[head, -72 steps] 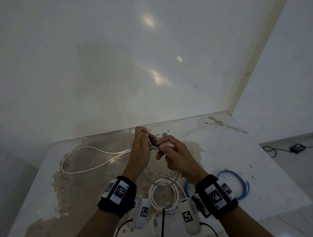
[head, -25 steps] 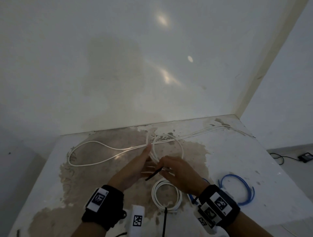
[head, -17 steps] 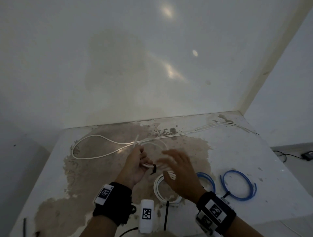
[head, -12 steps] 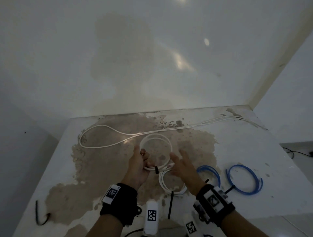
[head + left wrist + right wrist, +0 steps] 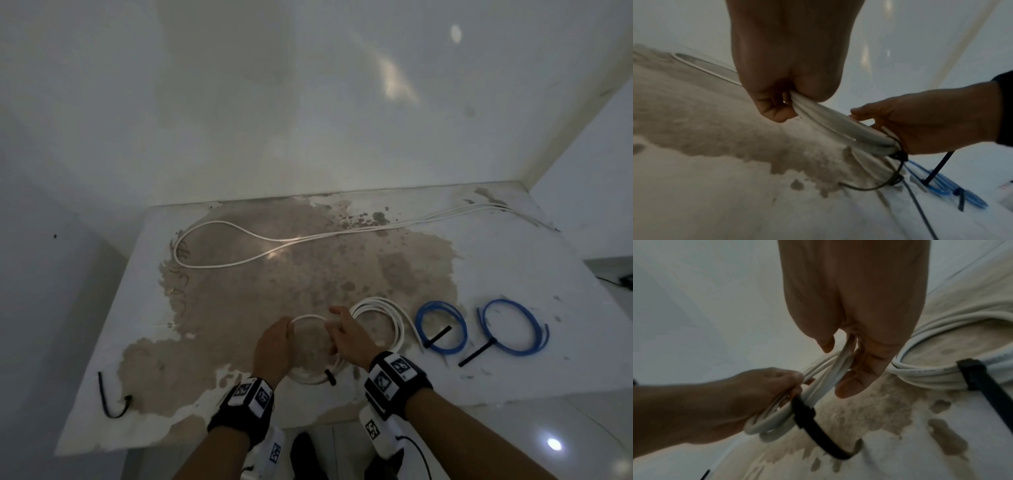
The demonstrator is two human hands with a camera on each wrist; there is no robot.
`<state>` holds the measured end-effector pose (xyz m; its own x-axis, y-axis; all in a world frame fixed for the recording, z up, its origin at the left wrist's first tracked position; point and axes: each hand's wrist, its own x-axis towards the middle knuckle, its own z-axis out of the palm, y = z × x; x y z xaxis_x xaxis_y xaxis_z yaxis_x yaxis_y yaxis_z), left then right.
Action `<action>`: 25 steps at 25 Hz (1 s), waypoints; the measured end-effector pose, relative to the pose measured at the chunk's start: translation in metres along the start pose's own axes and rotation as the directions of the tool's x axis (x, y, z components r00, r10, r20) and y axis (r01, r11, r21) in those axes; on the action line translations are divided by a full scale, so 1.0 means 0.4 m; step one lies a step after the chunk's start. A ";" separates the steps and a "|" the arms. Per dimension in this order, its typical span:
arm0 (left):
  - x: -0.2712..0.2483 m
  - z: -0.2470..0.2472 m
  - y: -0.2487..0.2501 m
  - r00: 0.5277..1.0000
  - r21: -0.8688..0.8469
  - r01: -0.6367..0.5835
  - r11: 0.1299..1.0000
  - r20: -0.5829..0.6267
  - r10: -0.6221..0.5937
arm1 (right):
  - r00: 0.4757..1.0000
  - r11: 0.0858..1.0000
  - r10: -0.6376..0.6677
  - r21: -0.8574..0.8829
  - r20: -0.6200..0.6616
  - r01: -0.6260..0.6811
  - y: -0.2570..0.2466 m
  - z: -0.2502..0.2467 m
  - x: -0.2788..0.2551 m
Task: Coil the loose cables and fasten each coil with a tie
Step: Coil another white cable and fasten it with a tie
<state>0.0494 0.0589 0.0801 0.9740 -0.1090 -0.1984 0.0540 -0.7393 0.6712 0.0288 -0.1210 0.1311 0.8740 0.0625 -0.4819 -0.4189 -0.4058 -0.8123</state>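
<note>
A small white cable coil (image 5: 310,320) hangs low over the table between my hands. A black tie (image 5: 330,376) is wrapped round its near side, with its tail sticking out (image 5: 818,431). My left hand (image 5: 289,329) grips the coil's left side, fingers curled round the strands (image 5: 838,129). On the right side, my right hand (image 5: 334,330) holds the strands (image 5: 842,360) between thumb and fingers. A long loose white cable (image 5: 274,240) lies across the back of the table.
Right of my hands lie a tied white coil (image 5: 394,317) and two blue coils (image 5: 442,329) (image 5: 512,329), each with a black tie. A spare black tie (image 5: 109,399) lies near the table's (image 5: 513,274) front left corner. A wall stands behind.
The coil has come down and toward me, beside the tied white coil. My right hand, open beside it half a second ago, now holds it. The tie is wrapped round the coil.
</note>
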 end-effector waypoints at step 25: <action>0.027 -0.021 -0.007 0.977 -0.099 -0.058 0.993 -0.209 0.036 | 0.998 0.974 0.021 -0.227 0.062 -0.007 0.037 0.001 -0.044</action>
<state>0.0614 0.0652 0.0821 0.9998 0.0054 -0.0201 0.0186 -0.6625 0.7488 0.0070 -0.1276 0.1275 0.8478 0.1105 -0.5187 -0.3579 -0.6026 -0.7133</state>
